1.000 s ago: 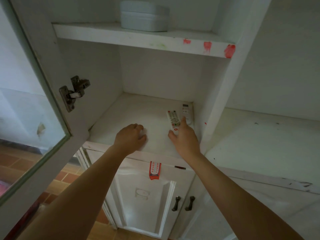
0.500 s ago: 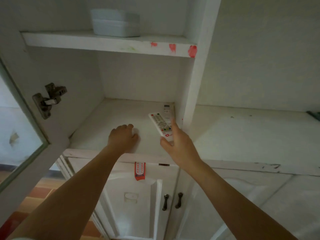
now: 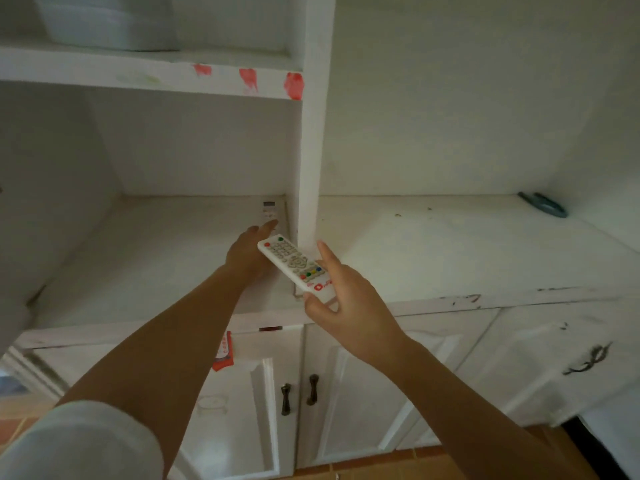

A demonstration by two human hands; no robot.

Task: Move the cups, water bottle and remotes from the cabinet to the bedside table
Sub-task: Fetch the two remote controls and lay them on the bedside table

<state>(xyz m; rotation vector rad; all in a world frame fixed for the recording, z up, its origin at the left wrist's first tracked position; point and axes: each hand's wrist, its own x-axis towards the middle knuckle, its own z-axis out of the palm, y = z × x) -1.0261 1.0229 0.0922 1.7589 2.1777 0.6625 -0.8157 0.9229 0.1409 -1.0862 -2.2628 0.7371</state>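
**Remotes: one lifted in the right hand, one on the cabinet shelf**

Cabinet (image 3: 311, 150), white and built in, fills most of the view. Its open compartment sits left of a vertical white post, with a lower shelf (image 3: 149, 258) as its floor and an upper shelf (image 3: 104, 69) above. Three red smears mark the front edge of the upper shelf. A pale lidded container (image 3: 107, 26) stands on the upper shelf, blurred at the top of the frame. To the right of the post, a white countertop (image 3: 467, 251) extends at the same level as the lower shelf; a small dark blue-grey object (image 3: 543, 204) lies near its far right corner, too blurred to identify. Below, closed white doors carry two dark handles (image 3: 299, 393) side by side.

Left hand (image 3: 247, 249) reaches deep into the open compartment. Its fingers are extended, and the fingertips touch the near end of the second remote (image 3: 270, 211), which lies flat at the back right of the lower shelf, just beside the post. No grip on it is formed.

Right hand (image 3: 346, 299) holds the first remote (image 3: 294, 266) above the front right edge of the lower shelf. Thumb and fingers are clamped on its lower end, near the red logo; the index finger points upward along its right side. This remote is tilted, button face up, with its top end directed up and left, overlapping the left hand in view.
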